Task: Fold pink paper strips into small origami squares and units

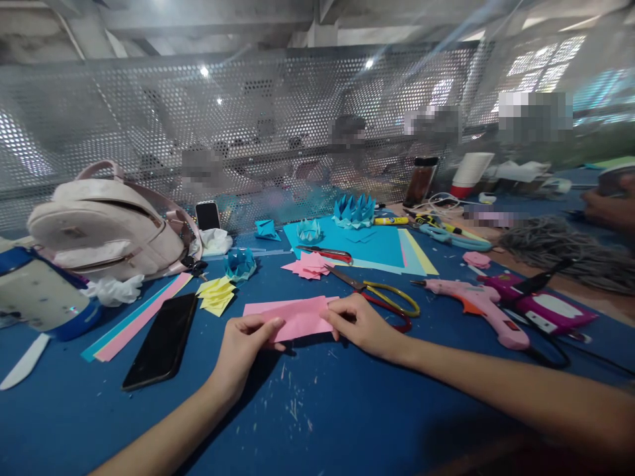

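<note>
Pink backpack [106,225] far left; black phone [161,338] flat beside; left hand [243,344] pinching pink paper strip [292,316] at near-left corner; right hand [360,324] pressing right end, steadying for fold; yellow-handled scissors [381,294] behind; pink glue gun [476,304] right; blue surface [322,403], perforated metal screen [258,112] behind.

I see a shared craft workshop: a blue worktable [347,410] with coloured paper sheets [377,248], scissors [381,294], a glue gun [476,304], a perforated metal screen [248,132].
</note>
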Tool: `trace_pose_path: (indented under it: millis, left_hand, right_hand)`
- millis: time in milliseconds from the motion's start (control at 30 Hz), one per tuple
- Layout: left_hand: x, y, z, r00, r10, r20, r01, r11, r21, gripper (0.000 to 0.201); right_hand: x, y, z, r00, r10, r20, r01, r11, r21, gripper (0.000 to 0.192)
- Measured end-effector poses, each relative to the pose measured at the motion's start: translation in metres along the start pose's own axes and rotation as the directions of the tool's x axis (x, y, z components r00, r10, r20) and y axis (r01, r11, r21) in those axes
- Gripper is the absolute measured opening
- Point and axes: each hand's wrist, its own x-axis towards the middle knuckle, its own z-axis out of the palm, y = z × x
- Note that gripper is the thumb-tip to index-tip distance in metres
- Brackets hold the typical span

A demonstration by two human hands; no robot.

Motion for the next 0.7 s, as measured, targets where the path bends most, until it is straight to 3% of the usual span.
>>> trace_pose_path:
  millis: [133,500,700]
  left_hand:
    - [0.0004,0.0,-0.0005,1.0,-0.008,-0.016,0.007,1.0,-0.016,0.042]
    - [0.0016,-0.0031,-0.0014,1.0,-0.015,-0.02,0.014,0.999,-0.049,0.044]
    - [0.0008,-0.0015,-0.0007,1.0,-0.005,-0.003,0.005,1.0,-0.021,0.044]
  right_hand:
    - [0.0012,-0.0004,-0.0013,0.999,0.012,0.053,-0.015,0.998,0.062,0.051]
    - [0.0003,0.0014,0.0002,0.998,0.009,0.065,-0.016,0.995,0.101,0.045]
    - [0.0015,-0.0003,-0.0009,0.998,-0.053,0.045,0.052,0.999,0.014,0.051]
